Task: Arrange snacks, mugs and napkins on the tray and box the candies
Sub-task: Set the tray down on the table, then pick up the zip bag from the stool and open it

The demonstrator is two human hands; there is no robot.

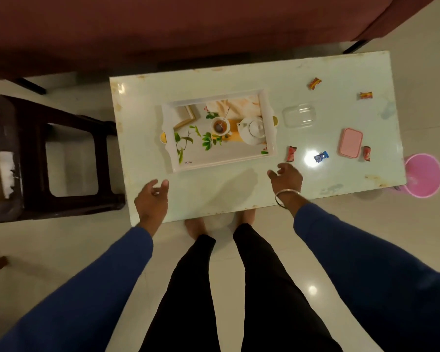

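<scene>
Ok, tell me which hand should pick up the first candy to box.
Right. The right hand hovers open just near the red candy and blue candy, on the side with the clear box. The left hand is beyond the tray, far from every candy.

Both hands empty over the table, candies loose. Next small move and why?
Probably the right hand reaches forward to pinch the red candy just beyond it, then carries it to the clear box. That candy lies closest to its fingers, the box sits open beside its pink lid, and both hands hold nothing.
</scene>
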